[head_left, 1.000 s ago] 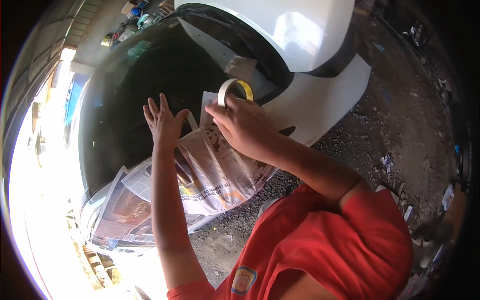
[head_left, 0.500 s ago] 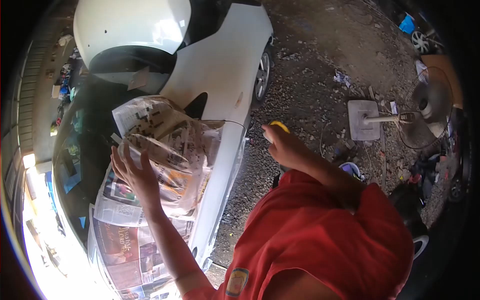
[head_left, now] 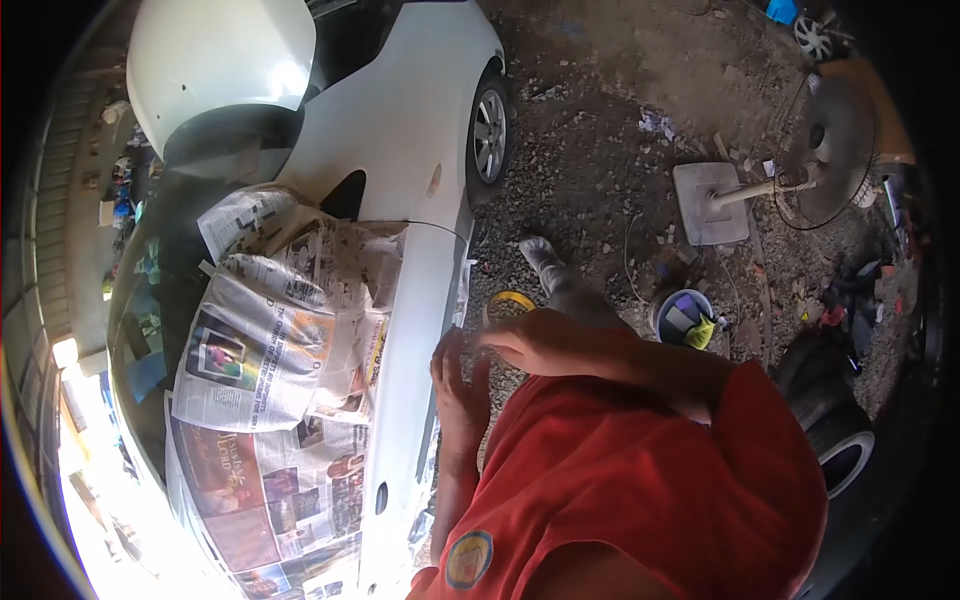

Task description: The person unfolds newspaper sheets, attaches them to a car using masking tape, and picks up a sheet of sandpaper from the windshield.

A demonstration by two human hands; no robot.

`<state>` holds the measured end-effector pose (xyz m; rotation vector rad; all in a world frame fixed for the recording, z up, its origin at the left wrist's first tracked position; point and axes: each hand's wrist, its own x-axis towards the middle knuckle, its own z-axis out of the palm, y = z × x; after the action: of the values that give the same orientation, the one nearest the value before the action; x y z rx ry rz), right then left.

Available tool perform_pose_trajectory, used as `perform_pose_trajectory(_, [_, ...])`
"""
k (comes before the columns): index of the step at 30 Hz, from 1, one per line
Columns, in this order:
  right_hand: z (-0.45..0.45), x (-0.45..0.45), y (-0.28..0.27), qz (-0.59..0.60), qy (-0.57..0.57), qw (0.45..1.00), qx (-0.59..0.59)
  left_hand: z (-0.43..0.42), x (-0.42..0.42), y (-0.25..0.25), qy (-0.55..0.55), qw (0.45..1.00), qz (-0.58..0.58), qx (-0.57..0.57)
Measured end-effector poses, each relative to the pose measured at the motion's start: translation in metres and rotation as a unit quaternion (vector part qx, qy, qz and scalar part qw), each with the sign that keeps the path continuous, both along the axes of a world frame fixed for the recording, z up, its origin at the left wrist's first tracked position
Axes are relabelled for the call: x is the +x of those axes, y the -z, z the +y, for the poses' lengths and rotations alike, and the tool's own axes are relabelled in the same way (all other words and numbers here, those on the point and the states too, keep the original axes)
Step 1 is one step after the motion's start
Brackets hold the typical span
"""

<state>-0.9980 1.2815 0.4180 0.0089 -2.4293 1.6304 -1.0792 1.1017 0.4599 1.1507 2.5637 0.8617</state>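
My right hand [head_left: 535,342] is closed on a yellow roll of tape [head_left: 514,297], whose rim shows beyond the fingers. Close by, my left hand [head_left: 460,390] is raised with its thumb apart from the fingers; its fingertips nearly meet those of the right hand. Whether a strip of tape runs between them I cannot make out. Both hands are beside the white car [head_left: 415,290]. Newspaper sheets [head_left: 270,340] cover its side windows and part of the roof, with the upper sheet creased and bulging near the side mirror area.
The car's hood [head_left: 225,60] stands raised. A pedestal fan [head_left: 825,150] with a square base lies tilted on the gravel to the right. A bucket [head_left: 660,318] with cloths or sponges stands behind my arm. Tires [head_left: 830,420] lie at the right. My shoe [head_left: 538,252] is on the gravel.
My left hand has left the newspaper and come right, next to my right hand. The right hand with the tape has moved down and left. The view has shifted slightly.
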Motion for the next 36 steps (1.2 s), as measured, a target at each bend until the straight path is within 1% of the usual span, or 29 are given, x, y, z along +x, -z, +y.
perform_pose_trajectory(1, [0.003,-0.001,0.000,0.034,0.021,0.999,-0.004,0.000,-0.006,-0.008,0.004,1.000,0.019,-0.002])
perform_pose_trajectory(3, [0.017,-0.007,-0.025,-0.057,0.038,0.993,-0.097,0.000,-0.026,-0.024,0.019,0.998,0.066,0.010])
perform_pose_trajectory(4, [0.021,-0.011,-0.034,-0.103,0.046,0.983,-0.146,0.002,-0.038,-0.036,0.017,0.997,0.073,-0.005])
perform_pose_trajectory(5, [0.012,-0.026,0.003,-0.101,0.032,0.947,-0.303,0.004,-0.052,-0.052,0.029,0.995,0.095,-0.012])
perform_pose_trajectory(8, [0.024,-0.075,-0.017,-0.077,0.029,0.925,-0.371,0.007,-0.116,-0.083,0.093,0.977,0.191,-0.034])
perform_pose_trajectory(10, [0.028,-0.122,-0.023,-0.049,0.026,0.944,-0.326,0.022,-0.158,-0.109,0.122,0.963,0.240,-0.025])
perform_pose_trajectory(12, [0.024,-0.179,-0.014,0.022,0.067,0.954,-0.290,0.041,-0.210,-0.128,0.156,0.926,0.334,-0.082])
perform_pose_trajectory(15, [0.022,-0.253,-0.018,0.011,0.125,0.960,-0.251,0.072,-0.289,-0.136,0.176,0.912,0.330,-0.168])
perform_pose_trajectory(17, [0.022,-0.286,-0.017,-0.001,0.110,0.956,-0.273,0.092,-0.327,-0.134,0.189,0.898,0.323,-0.233])
perform_pose_trajectory(19, [0.025,-0.314,-0.015,-0.014,0.092,0.952,-0.291,0.106,-0.352,-0.129,0.235,0.868,0.332,-0.285])
perform_pose_trajectory(20, [0.025,-0.323,-0.013,-0.030,0.078,0.955,-0.285,0.112,-0.361,-0.127,0.258,0.852,0.335,-0.309])
perform_pose_trajectory(21, [0.023,-0.330,-0.012,-0.047,0.063,0.958,-0.276,0.115,-0.367,-0.128,0.270,0.848,0.323,-0.322])
perform_pose_trajectory(22, [0.022,-0.335,-0.011,-0.063,0.048,0.961,-0.266,0.118,-0.372,-0.129,0.267,0.849,0.312,-0.333])
perform_pose_trajectory(23, [0.018,-0.339,-0.012,-0.036,0.070,0.965,-0.251,0.118,-0.377,-0.132,0.265,0.849,0.300,-0.345])
perform_pose_trajectory(24, [0.018,-0.343,-0.010,-0.054,0.045,0.960,-0.272,0.119,-0.384,-0.132,0.262,0.850,0.287,-0.356])
perform_pose_trajectory(26, [0.030,-0.343,-0.021,-0.089,-0.009,0.948,-0.306,0.118,-0.398,-0.130,0.260,0.866,0.268,-0.333])
perform_pose_trajectory(27, [0.020,-0.347,-0.014,-0.050,0.031,0.954,-0.294,0.118,-0.402,-0.130,0.250,0.877,0.253,-0.324])
perform_pose_trajectory(28, [0.019,-0.350,-0.015,-0.058,0.022,0.951,-0.304,0.118,-0.404,-0.129,0.239,0.888,0.238,-0.314])
perform_pose_trajectory(30, [0.018,-0.352,-0.015,-0.077,0.007,0.943,-0.325,0.118,-0.407,-0.124,0.204,0.899,0.231,-0.311])
perform_pose_trajectory(31, [0.014,-0.353,-0.015,-0.055,0.036,0.956,-0.285,0.117,-0.409,-0.121,0.187,0.904,0.227,-0.309])
perform_pose_trajectory(34, [0.008,-0.358,-0.014,-0.069,0.057,0.956,-0.278,0.114,-0.418,-0.113,0.107,0.914,0.174,-0.350])
perform_pose_trajectory(36, [0.007,-0.361,-0.013,-0.097,0.054,0.950,-0.293,0.110,-0.421,-0.108,0.044,0.940,0.139,-0.309])
